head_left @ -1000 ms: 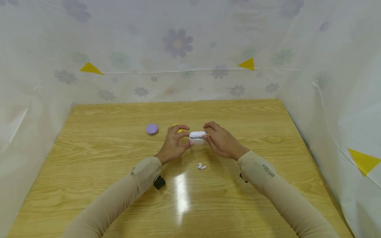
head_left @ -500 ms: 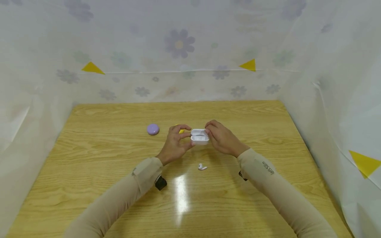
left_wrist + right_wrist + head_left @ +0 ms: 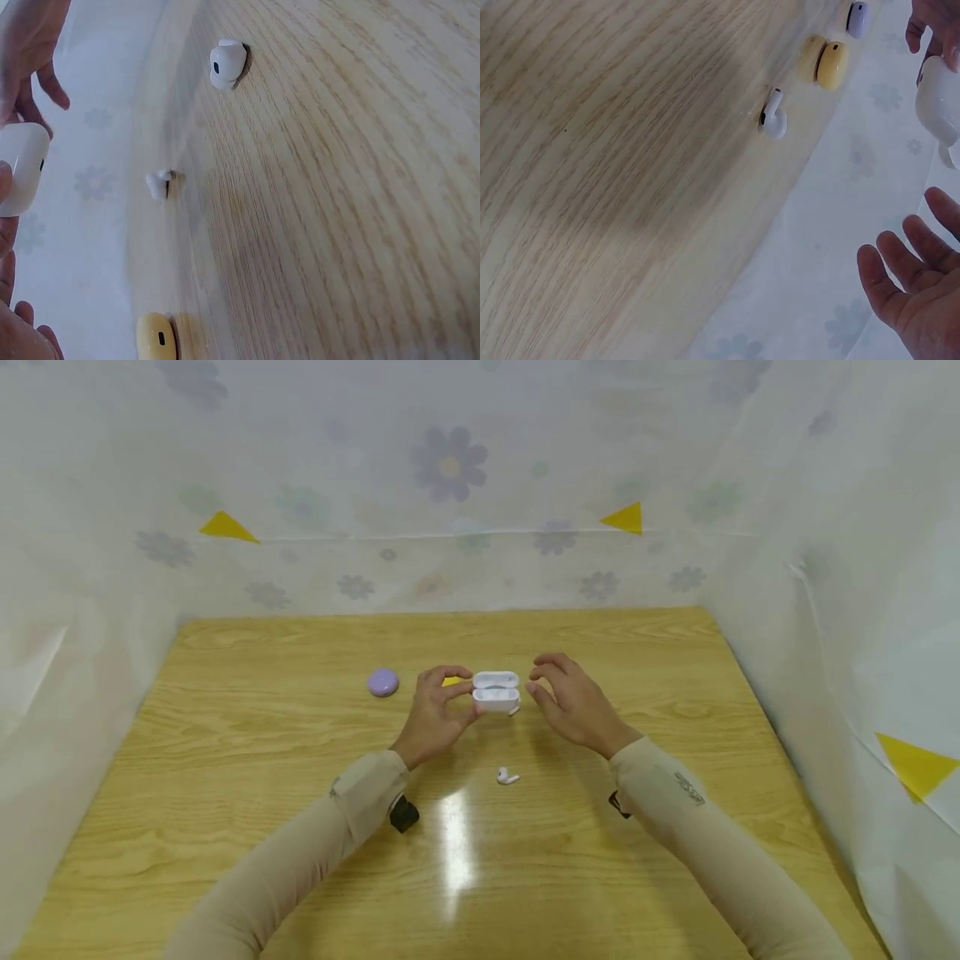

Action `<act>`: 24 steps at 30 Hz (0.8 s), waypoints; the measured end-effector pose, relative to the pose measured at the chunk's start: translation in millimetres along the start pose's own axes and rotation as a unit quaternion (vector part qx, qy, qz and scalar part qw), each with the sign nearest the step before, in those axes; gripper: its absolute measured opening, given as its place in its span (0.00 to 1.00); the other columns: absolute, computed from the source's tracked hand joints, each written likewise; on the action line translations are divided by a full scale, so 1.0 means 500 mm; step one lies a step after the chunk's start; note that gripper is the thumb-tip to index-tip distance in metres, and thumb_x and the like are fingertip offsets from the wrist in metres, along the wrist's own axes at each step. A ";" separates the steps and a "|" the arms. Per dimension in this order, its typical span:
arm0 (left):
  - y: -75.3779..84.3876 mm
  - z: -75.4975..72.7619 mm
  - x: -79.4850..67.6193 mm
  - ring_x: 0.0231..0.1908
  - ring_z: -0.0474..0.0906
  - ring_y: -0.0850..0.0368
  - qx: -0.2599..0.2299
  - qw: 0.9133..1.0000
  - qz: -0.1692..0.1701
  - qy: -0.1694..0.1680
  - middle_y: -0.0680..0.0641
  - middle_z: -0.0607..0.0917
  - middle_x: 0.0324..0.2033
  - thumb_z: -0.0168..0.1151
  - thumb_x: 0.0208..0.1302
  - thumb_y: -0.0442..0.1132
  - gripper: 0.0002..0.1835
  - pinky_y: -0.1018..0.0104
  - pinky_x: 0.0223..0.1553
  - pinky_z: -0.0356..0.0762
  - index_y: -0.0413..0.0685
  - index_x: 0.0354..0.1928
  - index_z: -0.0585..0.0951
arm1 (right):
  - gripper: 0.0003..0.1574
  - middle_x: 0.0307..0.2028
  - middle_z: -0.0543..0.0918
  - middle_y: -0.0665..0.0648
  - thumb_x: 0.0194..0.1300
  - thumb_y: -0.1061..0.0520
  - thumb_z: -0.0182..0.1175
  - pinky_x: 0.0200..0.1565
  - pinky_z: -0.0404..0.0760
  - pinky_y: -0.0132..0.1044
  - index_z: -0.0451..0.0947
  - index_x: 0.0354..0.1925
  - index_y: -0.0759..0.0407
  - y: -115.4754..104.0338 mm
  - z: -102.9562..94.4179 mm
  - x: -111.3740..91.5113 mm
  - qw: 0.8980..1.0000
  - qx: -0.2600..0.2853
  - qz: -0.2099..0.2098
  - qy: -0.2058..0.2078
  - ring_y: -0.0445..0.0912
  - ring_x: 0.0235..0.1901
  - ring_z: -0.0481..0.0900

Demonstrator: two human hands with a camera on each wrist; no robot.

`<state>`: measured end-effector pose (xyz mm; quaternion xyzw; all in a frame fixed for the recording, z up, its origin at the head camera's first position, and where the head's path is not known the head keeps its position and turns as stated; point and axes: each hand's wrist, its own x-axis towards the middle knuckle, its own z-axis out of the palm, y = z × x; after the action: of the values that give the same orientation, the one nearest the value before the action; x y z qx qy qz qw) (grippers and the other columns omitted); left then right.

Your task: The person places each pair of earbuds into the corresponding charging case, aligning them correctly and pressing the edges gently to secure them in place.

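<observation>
My left hand (image 3: 437, 714) pinches the left end of a white earbud case (image 3: 496, 700), held up over the table with its lid raised. Its inside faces me and no earbud shows in it. To the right of the case, my right hand (image 3: 577, 706) hovers apart with loosely bent fingers and nothing in them; in the right wrist view the fingers (image 3: 881, 281) are spread. One white earbud (image 3: 507, 776) lies on the table nearer to me. A second earbud (image 3: 159, 184) lies farther back, partly hidden behind the case in the head view.
A yellow rounded case (image 3: 830, 66) lies behind my left hand, mostly covered by it in the head view. Left of it is a round purple case (image 3: 382, 682). The wooden table (image 3: 225, 735) is enclosed by white flowered sheeting (image 3: 450, 568) at the back and sides.
The case lid, almost closed a second ago, has swung up. My right hand has let go of the case and drawn back to the right; the farther earbud now shows beside the case.
</observation>
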<state>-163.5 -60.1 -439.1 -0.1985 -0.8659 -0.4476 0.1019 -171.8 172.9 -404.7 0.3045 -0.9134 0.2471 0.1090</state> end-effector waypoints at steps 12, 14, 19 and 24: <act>0.002 0.004 0.007 0.55 0.67 0.41 -0.005 1.000 -0.006 0.009 0.41 0.78 0.50 0.71 0.53 0.36 0.15 0.46 0.60 0.61 0.36 0.42 0.86 | 0.14 0.45 0.82 0.60 0.61 0.57 0.62 0.48 0.81 0.47 0.79 0.45 0.61 -0.002 0.048 -0.051 0.983 -0.014 -0.090 -0.158 0.53 0.45 0.82; 0.004 0.006 0.006 0.56 0.67 0.41 -0.010 1.000 -0.009 0.006 0.41 0.78 0.50 0.71 0.53 0.36 0.15 0.46 0.61 0.61 0.36 0.42 0.86 | 0.17 0.50 0.81 0.62 0.59 0.57 0.62 0.49 0.80 0.50 0.78 0.48 0.60 -0.007 0.059 -0.057 0.979 -0.017 -0.100 -0.177 0.56 0.50 0.80; 0.006 0.009 0.004 0.57 0.66 0.41 -0.013 1.000 -0.014 -0.001 0.41 0.78 0.50 0.71 0.53 0.37 0.16 0.45 0.61 0.60 0.36 0.43 0.85 | 0.18 0.59 0.74 0.66 0.62 0.52 0.60 0.50 0.77 0.59 0.77 0.50 0.55 -0.023 0.075 -0.066 0.970 -0.031 -0.103 -0.219 0.62 0.60 0.72; 0.007 0.013 0.003 0.57 0.66 0.41 -0.007 1.000 -0.021 -0.009 0.42 0.78 0.50 0.71 0.54 0.38 0.15 0.45 0.62 0.60 0.38 0.43 0.86 | 0.16 0.60 0.73 0.66 0.62 0.49 0.62 0.50 0.77 0.61 0.79 0.46 0.53 -0.036 0.089 -0.065 0.965 -0.051 -0.131 -0.222 0.63 0.60 0.71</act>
<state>-163.5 -52.8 -439.8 -0.1855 -0.8677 -0.4536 0.0831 -137.4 153.7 -447.4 0.4626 -0.8783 0.1103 -0.0499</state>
